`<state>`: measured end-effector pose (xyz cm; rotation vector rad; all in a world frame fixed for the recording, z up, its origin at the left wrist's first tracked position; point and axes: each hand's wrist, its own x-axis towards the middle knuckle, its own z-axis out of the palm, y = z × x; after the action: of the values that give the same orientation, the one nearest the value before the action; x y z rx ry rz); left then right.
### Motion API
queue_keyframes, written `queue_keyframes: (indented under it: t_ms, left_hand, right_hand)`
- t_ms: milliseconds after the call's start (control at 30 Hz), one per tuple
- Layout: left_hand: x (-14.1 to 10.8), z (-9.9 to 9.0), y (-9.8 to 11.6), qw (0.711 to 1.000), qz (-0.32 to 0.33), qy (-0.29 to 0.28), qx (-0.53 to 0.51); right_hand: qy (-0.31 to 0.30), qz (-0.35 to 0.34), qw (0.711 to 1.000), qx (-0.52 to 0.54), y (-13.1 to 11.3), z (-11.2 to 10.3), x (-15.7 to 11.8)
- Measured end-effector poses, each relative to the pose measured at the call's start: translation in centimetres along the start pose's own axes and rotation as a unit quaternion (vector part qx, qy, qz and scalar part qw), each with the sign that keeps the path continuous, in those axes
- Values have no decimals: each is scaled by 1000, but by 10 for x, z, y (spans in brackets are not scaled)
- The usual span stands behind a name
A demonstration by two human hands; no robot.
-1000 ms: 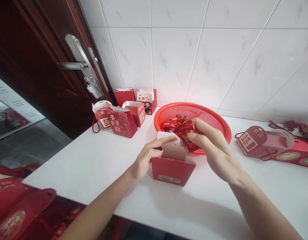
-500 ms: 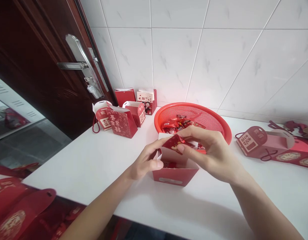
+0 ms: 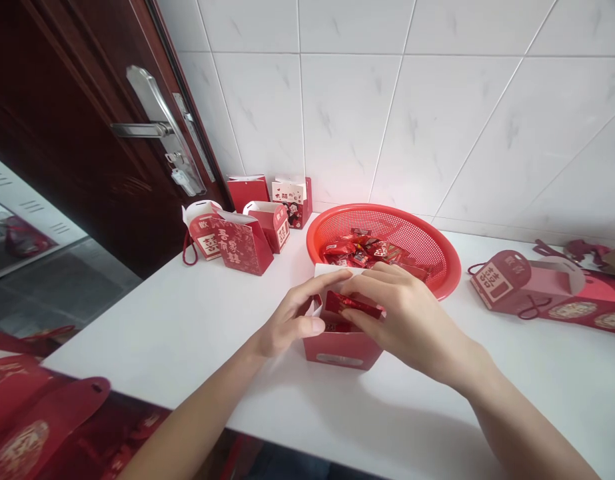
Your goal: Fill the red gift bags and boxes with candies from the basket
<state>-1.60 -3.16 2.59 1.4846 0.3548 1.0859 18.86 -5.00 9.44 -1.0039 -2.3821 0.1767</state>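
The left hand (image 3: 287, 323) stays at the left side of a red open box (image 3: 340, 353), which stands upright on the white table (image 3: 187, 347). Its fingers are spread: the thumb is at the near corner and the forefinger reaches over to the raised back panel, with a small side flap between them. The right hand (image 3: 412, 313) is above the right part of the same box, and its fingers are pinching a shiny red packet (image 3: 357, 305), which is held at the opening, between the front wall and the back panel. Inside the box, below this packet, something red is partly seen. Just behind the box there is a red plastic basket (image 3: 447, 267) with many small wrapped pieces (image 3: 364, 250) in it. To the left of the basket, near the tiled wall (image 3: 352, 120), five printed boxes (image 3: 244, 247) stand in a group. At the right side, well apart from the hands, one pink-red box (image 3: 527, 287) with cord handles lies near other red packaging (image 3: 600, 300). A dark door (image 3: 87, 100) is at the far left.
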Motion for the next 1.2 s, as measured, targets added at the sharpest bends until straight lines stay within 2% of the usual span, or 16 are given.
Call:
queue_keyframes:
  t_ms: [200, 467, 700, 833, 967, 1033, 1200]
  left_hand:
    - [-2, -2, -1, 999, -19, 23, 39]
    - [-4, -5, -2, 996, -29, 32, 81]
    - [0, -2, -4, 985, -14, 97, 142]
    - [2, -1, -7, 965, 23, 132, 225]
    - [3, -3, -10, 934, 115, 103, 321]
    - [4, -2, -11, 917, 137, 133, 351]
    - [9, -3, -12, 876, 124, 310, 348]
  right_hand:
    - [-11, -8, 1000, 6, 1, 1, 0]
    - [9, -7, 1000, -10, 2, -3, -1]
    - [85, 57, 994, 42, 11, -18, -2]
    - [36, 88, 994, 61, 20, -27, 0]
    - [-24, 95, 992, 74, 26, -34, 0]
    - [-38, 98, 990, 93, 29, -33, 0]
    - [-76, 113, 979, 150, 37, -25, 2]
